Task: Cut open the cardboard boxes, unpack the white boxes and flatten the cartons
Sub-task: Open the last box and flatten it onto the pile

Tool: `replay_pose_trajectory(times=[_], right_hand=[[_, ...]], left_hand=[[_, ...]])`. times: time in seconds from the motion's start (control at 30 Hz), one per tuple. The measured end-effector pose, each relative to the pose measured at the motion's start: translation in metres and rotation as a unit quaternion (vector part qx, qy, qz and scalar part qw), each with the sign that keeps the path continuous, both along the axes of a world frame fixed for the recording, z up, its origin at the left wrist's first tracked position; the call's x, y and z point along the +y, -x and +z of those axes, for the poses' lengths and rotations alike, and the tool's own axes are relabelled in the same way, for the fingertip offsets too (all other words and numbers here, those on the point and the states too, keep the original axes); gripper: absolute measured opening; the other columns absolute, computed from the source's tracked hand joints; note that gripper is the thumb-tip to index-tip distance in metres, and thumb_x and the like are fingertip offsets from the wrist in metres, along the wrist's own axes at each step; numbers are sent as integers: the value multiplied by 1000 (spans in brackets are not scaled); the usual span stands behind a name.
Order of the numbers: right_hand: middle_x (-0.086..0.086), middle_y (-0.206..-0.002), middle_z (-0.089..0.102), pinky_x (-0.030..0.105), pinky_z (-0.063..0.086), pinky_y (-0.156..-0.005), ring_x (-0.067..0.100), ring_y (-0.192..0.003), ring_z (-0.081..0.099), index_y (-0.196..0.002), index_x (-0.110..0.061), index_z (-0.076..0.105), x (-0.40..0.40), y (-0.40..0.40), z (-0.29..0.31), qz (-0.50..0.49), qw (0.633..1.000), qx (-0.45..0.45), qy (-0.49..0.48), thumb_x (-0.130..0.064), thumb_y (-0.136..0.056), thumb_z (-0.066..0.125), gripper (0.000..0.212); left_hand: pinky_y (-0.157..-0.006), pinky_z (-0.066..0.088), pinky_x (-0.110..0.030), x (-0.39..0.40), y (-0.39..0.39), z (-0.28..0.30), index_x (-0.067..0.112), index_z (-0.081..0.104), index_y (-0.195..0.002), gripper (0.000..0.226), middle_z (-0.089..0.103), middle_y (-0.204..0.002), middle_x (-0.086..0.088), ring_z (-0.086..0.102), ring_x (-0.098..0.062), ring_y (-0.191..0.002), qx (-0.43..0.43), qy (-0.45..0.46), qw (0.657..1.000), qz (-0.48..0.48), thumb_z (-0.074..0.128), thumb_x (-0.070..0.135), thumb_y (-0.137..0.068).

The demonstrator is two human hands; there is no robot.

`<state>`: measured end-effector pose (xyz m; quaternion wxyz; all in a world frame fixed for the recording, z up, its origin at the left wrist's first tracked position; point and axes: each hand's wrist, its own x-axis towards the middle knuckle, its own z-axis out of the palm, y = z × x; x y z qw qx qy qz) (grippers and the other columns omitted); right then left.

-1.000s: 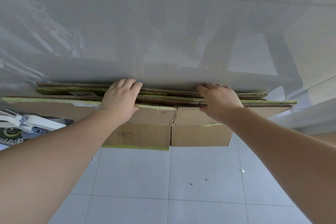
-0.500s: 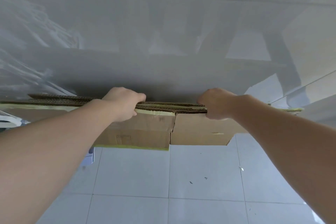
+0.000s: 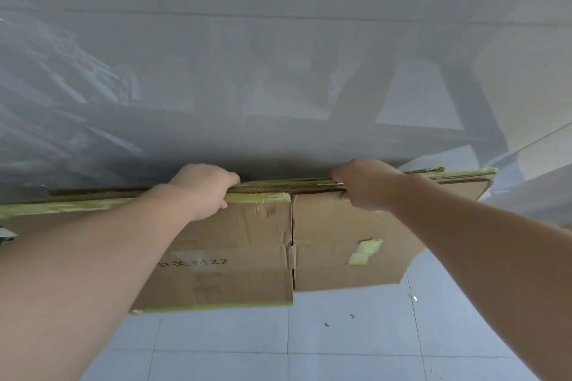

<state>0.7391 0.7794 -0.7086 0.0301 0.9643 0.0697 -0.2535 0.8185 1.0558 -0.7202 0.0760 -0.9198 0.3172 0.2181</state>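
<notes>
A stack of flattened brown cartons (image 3: 325, 260) with yellow-green tape along the edges stands on edge against a glossy grey wall. Its nearest face shows handwritten marks and a torn patch of tape. My left hand (image 3: 205, 189) grips the top edge of the stack left of the middle, fingers curled over it. To the right of the middle, my right hand (image 3: 365, 184) grips the same top edge, thumb on the near face. No white boxes are visible.
The glossy grey wall (image 3: 278, 71) rises right behind the cartons and reflects shelving and a table frame. Pale floor tiles (image 3: 340, 349) lie below, with a few small scraps on them. A bit of a white object (image 3: 6, 233) shows at the far left edge.
Both hands went from resting on the stack's top edges to gripping them. The cartons have tilted up toward me, showing more of the near face, and the view moved closer.
</notes>
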Motion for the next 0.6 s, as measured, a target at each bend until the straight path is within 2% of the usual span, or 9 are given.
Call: replay_pose_trajectory(times=[0.1,0.13,0.23,0.3,0.37,0.47,0.6], right_hand=[[7,-118,62,31,43,-76,29,-108,58,-122,-16,55,-8,3,-16,-12,999,-30,-1,-12,-92,52,30],[8,-117,62,31,42,-73,30,-107,58,-122,-15,55,-11,2,-18,-19,999,-43,-4,-11,-92,52,30],[9,-106,62,27,32,-62,30,-94,58,-100,-14,53,-18,-4,-16,-36,997,-67,-1,-11,-91,52,9],[9,-103,62,28,32,-63,30,-88,56,-91,-16,50,-20,-6,-12,-56,996,-68,0,-16,-92,56,6],[8,-102,62,29,35,-64,31,-91,58,-94,-14,55,-23,-4,-13,-72,994,-82,10,-18,-91,58,5],[6,-101,62,30,36,-63,30,-92,60,-97,-13,56,-26,3,-17,-62,991,-114,27,-11,-89,56,8],[6,-100,60,31,37,-63,31,-92,59,-99,-12,55,-28,7,-22,-59,989,-135,20,-14,-88,58,11]], left_hand=[[-67,42,-32,-4,1,-18,23,56,-110,23,64,-94,-3,56,-24,-85,-24,23,999,9,61,23,-88],[-67,43,-32,-7,-2,-20,21,56,-110,23,64,-94,-4,56,-25,-83,-37,30,999,11,61,21,-88],[-66,41,-30,-18,-11,-19,21,57,-116,31,66,-94,-3,54,-24,-82,-69,43,996,28,60,13,-87],[-69,44,-30,-23,-13,-18,20,59,-117,33,68,-98,-2,59,-26,-91,-86,24,995,34,61,10,-85],[-72,47,-31,-25,-13,-18,17,58,-117,32,66,-104,-3,59,-26,-97,-104,12,994,38,61,11,-85],[-75,48,-34,-26,-11,-17,16,52,-124,39,60,-116,-3,57,-27,-105,-123,8,992,39,63,16,-87],[-85,42,-36,-23,7,-24,15,46,-129,54,53,-123,-3,48,-26,-112,-185,49,981,17,70,21,-81]])
